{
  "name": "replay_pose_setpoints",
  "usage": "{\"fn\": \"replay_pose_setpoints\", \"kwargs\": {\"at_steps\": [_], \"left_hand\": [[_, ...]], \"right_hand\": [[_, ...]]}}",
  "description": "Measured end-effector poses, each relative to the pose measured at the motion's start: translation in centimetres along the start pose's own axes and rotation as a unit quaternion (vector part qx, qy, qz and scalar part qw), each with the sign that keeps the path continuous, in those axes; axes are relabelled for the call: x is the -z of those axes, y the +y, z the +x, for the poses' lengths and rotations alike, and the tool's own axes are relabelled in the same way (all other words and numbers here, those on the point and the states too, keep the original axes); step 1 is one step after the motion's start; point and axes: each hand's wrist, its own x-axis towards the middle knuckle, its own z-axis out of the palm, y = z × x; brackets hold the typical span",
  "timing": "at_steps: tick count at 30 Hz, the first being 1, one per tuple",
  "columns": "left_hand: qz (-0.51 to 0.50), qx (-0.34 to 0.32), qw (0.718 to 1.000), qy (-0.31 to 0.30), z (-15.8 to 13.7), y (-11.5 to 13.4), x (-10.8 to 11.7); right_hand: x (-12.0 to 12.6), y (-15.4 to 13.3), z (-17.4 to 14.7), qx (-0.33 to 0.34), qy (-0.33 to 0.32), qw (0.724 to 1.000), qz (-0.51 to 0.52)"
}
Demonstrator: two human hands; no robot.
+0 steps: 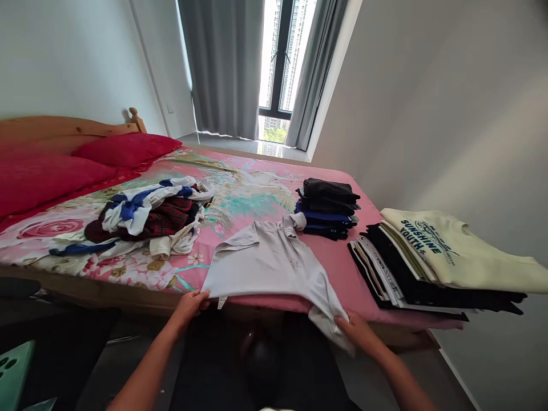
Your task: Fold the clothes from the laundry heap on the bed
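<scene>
A light grey collared shirt point(269, 262) lies spread over the bed's near edge, its collar pointing away from me. My left hand point(191, 307) pinches the shirt's lower left corner, close to a small white label point(221, 302). On the other side my right hand point(354, 330) grips the shirt's right edge, where some of the cloth hangs below the mattress. Beyond the collar stands a folded stack of dark clothes point(327, 208), black on top and blue beneath.
A rumpled clothes pile point(158, 217) lies on the left of the flowered pink bed sheet point(240, 205). At right, folded shirts are stacked under a cream "Sunshine Youth" shirt point(454, 245). Red pillows point(128, 149) rest by the wooden headboard point(64, 127). A green phone point(15, 374) shows lower left.
</scene>
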Motion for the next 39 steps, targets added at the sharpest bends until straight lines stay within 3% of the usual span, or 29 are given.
{"fn": "replay_pose_setpoints", "kwargs": {"at_steps": [3,5,7,10,13,17,24,33,39], "left_hand": [[0.003,0.029,0.999,-0.013,-0.1,-2.2,0.6],[-0.005,0.04,0.999,-0.016,0.0,-3.2,0.7],[-0.016,0.038,0.999,-0.021,0.2,-3.6,0.6],[-0.028,0.034,0.999,-0.025,0.4,-3.3,0.1],[-0.036,0.04,0.999,-0.005,0.4,-2.9,-0.4],[-0.061,0.047,0.997,0.021,0.1,-3.4,-0.7],[-0.103,0.077,0.992,0.005,-0.2,-4.6,-0.9],[-0.131,0.098,0.987,0.007,-0.1,-4.5,-1.1],[-0.131,0.102,0.986,0.0,0.2,-5.1,-1.1]], "right_hand": [[-0.4,1.4,-2.1,-0.056,-0.1,0.987,-0.11],[-0.4,1.8,-2.0,-0.065,-0.065,0.987,-0.135],[-0.3,1.3,-0.4,-0.043,0.014,0.995,-0.088],[-0.2,-0.3,3.9,-0.053,0.123,0.991,-0.026],[-0.8,-1.9,8.3,-0.097,0.184,0.978,-0.02],[-1.9,-1.9,11.0,-0.107,0.219,0.97,0.013],[-1.1,0.2,10.2,-0.144,0.253,0.954,0.077],[0.8,-2.0,15.6,-0.159,0.243,0.947,0.138],[0.9,-1.8,15.3,-0.166,0.261,0.928,0.209]]}}
